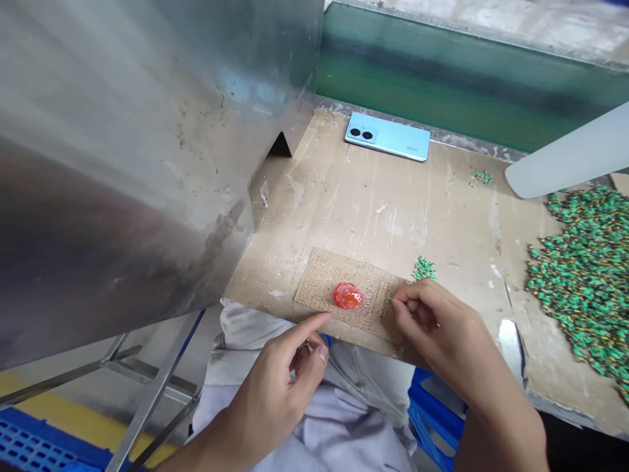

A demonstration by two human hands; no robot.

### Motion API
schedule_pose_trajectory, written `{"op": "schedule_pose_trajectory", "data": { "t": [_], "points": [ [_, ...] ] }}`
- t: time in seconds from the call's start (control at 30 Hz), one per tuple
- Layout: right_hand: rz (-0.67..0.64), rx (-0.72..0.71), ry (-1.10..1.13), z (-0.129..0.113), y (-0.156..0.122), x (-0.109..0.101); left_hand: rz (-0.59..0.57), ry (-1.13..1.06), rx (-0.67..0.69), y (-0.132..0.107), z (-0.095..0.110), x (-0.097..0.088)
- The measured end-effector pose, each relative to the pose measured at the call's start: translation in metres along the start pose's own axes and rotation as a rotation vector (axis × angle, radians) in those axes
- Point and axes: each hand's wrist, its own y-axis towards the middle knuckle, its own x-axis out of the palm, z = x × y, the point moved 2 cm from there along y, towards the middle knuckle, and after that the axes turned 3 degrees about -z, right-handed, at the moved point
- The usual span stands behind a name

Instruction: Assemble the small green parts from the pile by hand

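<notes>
My right hand (pixel 437 321) pinches a tiny green part (pixel 390 299) between thumb and index finger, over the right end of a textured brown board (pixel 314 275). A glossy red oval blob (pixel 348 296) sits on that board. My left hand (pixel 295 367) is at the board's front edge, its index finger stretched out and thumb apart, the other fingers curled. A small yellowish spot shows between those curled fingers, too small to make out. Just beyond my right hand lies a little cluster of green parts (pixel 424 268).
A big heap of green and yellow parts (pixel 590 275) covers the table's right side, with a few more green parts (pixel 484 177) behind. A light blue phone (pixel 393 136) lies at the back. A white tube (pixel 565 157) slants in from the right. A metal housing (pixel 196 131) rises on the left.
</notes>
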Motion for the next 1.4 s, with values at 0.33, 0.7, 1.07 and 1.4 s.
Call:
{"op": "schedule_pose_trajectory", "data": {
  "t": [0.33, 0.7, 1.07, 1.4],
  "points": [
    [-0.003, -0.024, -0.064, 0.007, 0.002, 0.002, -0.007, 0.0, -0.002, 0.0, -0.002, 0.0],
    [0.01, -0.058, -0.091, 0.0, 0.003, 0.0, -0.004, -0.012, 0.0, 0.0, -0.001, 0.0],
    [-0.02, -0.162, -0.225, 0.001, 0.008, -0.001, -0.007, -0.032, 0.001, -0.001, -0.002, 0.001],
    [-0.013, -0.155, -0.134, 0.006, 0.007, -0.008, -0.014, -0.14, -0.029, -0.003, -0.005, 0.002]
  ]
}}
